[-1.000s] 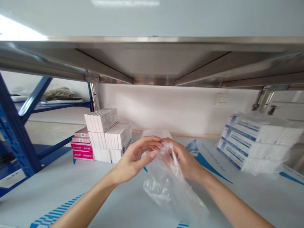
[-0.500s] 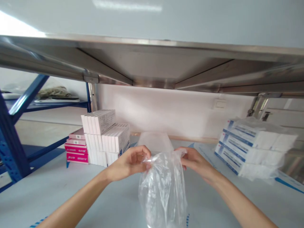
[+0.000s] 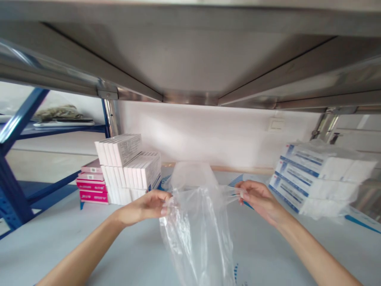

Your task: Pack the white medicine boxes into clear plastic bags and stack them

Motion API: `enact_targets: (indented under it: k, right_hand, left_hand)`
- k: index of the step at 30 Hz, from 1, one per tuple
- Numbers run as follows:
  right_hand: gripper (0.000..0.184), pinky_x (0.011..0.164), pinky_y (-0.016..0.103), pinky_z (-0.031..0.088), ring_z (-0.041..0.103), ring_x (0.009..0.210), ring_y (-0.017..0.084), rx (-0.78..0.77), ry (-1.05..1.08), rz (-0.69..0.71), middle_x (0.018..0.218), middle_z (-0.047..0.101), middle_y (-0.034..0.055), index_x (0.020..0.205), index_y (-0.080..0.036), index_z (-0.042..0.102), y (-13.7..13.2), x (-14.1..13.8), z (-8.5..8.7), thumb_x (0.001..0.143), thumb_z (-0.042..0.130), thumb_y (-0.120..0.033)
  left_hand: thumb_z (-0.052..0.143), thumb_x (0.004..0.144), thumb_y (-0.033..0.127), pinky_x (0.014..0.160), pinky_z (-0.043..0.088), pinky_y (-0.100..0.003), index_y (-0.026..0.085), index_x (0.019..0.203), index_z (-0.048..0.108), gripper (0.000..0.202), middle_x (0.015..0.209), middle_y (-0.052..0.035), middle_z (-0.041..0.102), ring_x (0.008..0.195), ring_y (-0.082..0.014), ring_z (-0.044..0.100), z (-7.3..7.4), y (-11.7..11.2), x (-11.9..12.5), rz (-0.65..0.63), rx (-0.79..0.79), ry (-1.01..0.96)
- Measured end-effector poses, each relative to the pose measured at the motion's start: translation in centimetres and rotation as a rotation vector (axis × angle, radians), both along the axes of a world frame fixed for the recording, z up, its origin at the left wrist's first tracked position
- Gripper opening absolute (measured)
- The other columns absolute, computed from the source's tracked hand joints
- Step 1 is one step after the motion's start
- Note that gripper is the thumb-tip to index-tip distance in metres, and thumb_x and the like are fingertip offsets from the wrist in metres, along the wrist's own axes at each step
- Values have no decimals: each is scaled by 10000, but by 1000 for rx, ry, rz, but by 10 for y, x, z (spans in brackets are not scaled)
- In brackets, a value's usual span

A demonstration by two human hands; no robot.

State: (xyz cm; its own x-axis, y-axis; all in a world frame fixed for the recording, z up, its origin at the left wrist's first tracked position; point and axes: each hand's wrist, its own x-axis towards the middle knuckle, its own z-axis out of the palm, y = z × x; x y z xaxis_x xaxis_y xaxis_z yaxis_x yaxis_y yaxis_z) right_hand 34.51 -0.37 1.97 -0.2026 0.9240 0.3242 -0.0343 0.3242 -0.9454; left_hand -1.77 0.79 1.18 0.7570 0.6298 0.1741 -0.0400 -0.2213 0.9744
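A clear plastic bag (image 3: 198, 234) hangs between my two hands over the grey shelf surface (image 3: 59, 242). My left hand (image 3: 145, 206) pinches the bag's left rim, fingers closed. My right hand (image 3: 258, 198) pinches the right rim, fingers closed. The bag's mouth is pulled wide between them. A small stack of clear bags (image 3: 192, 174) lies flat just behind.
White cartons (image 3: 129, 167) stand stacked at the back left, with pink boxes (image 3: 91, 186) beside them. Plastic-wrapped white and blue boxes (image 3: 318, 178) sit at the right. A steel shelf (image 3: 190, 59) hangs low overhead. A blue rack frame (image 3: 14, 159) stands at the left.
My hands have moved apart, each keeping its grip on a rim, and the bag's mouth has spread open. The view has tilted up slightly.
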Motion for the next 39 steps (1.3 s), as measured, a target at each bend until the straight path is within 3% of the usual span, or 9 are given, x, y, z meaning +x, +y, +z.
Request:
enact_targets:
  k: [6, 10, 13, 20, 27, 30, 33, 36, 39]
  right_hand:
    - [248, 618, 297, 449, 542, 644, 141, 12, -70, -83, 779, 626, 14, 687, -201, 687, 7, 14, -7, 647, 860, -374]
    - [308, 627, 297, 483, 603, 678, 159, -13, -86, -99, 813, 648, 25, 723, -195, 647, 4, 9, -7, 682, 835, -436]
    - [341, 635, 309, 501, 653, 720, 194, -38, -84, -100, 803, 677, 47, 747, -194, 637, 3, 5, -7, 693, 829, -470]
    - [318, 678, 346, 504, 641, 658, 194, 89, -176, -197, 698, 704, 49, 784, -204, 655, 12, 15, -14, 752, 792, -489]
    - [374, 647, 312, 523, 694, 707, 191, -36, 107, -211, 851, 734, 24, 839, -249, 525, 7, -3, -16, 732, 816, -458]
    - [380, 523, 284, 477, 652, 594, 168, -145, 108, 9, 818, 709, 34, 788, -232, 516, -5, -14, -8, 821, 675, -576]
    - [458, 635, 334, 540, 686, 802, 213, -147, -154, 337, 1091, 684, 106, 1047, -220, 635, -22, -33, -2, 811, 668, -611]
    - [567, 778, 348, 550, 643, 965, 221, -26, -420, 352, 1210, 629, 91, 1222, -256, 634, -36, -59, 3, 719, 825, -437]
    - [195, 839, 346, 526, 637, 955, 206, 112, -476, 271, 1067, 674, 67, 959, -214, 716, -37, -79, 6, 829, 734, -359]
  left_hand:
    - [753, 798, 500, 720, 460, -271, 168, 739, 578, 381, 792, -38, 667, 778, -178, 633, -1, 4, -12, -85, -94, -32]
    - [704, 866, 448, 681, 456, -261, 171, 837, 619, 291, 735, -27, 676, 690, -146, 610, 1, 3, -11, 19, -51, 48]
    - [712, 857, 442, 672, 446, -252, 162, 770, 627, 305, 730, -24, 671, 691, -140, 599, 2, 3, -11, 66, -20, 75]
    - [761, 821, 381, 634, 463, -228, 159, 714, 561, 318, 675, -1, 668, 646, -124, 622, 5, 3, -14, 122, -73, 53]
    - [774, 821, 244, 595, 476, -200, 231, 924, 518, 277, 695, 52, 653, 625, -110, 651, 4, 1, -9, 232, -181, -271]
    - [755, 842, 250, 686, 508, -225, 290, 1159, 511, 402, 763, 46, 659, 723, -128, 680, 10, -4, -2, 313, -191, -367]
    - [741, 854, 277, 710, 513, -238, 337, 1394, 404, 639, 775, 37, 665, 753, -142, 691, 13, -7, 6, 368, -203, -399]
    - [716, 869, 346, 734, 525, -277, 351, 1508, 262, 784, 859, 5, 678, 813, -171, 694, 8, -5, 13, 444, -158, -336]
    - [638, 907, 401, 794, 533, -338, 296, 1460, 337, 638, 990, -42, 637, 902, -203, 664, -3, -2, 20, 778, 155, -219]
